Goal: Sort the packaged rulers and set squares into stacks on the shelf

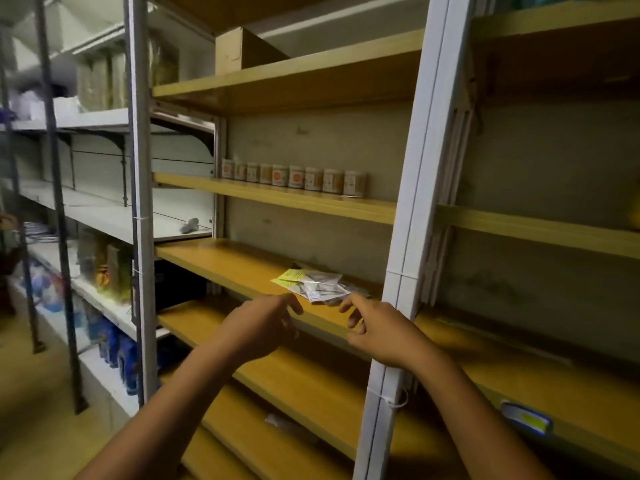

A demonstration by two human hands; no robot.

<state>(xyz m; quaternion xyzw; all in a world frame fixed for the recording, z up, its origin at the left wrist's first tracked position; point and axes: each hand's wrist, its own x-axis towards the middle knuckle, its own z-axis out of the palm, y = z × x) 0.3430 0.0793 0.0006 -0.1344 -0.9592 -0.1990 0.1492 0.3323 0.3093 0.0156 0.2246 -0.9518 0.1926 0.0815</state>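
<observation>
A loose pile of clear packets with rulers and set squares [317,285] lies on the yellow wooden shelf [228,261], near its front edge; some packets have yellow-green card inserts. My left hand [263,323] hovers just in front of and below the pile's left side, fingers loosely curled and holding nothing. On the pile's right side, my right hand [377,327] is raised with its fingers relaxed, fingertips close to the packets but apart from them.
A white upright post [412,216] stands right of the pile. A row of small jars [294,176] sits on the shelf above. A cardboard box [235,50] stands higher up. A white rack at left [104,216] holds bagged goods. A lower shelf [311,386] holds a packet [287,426].
</observation>
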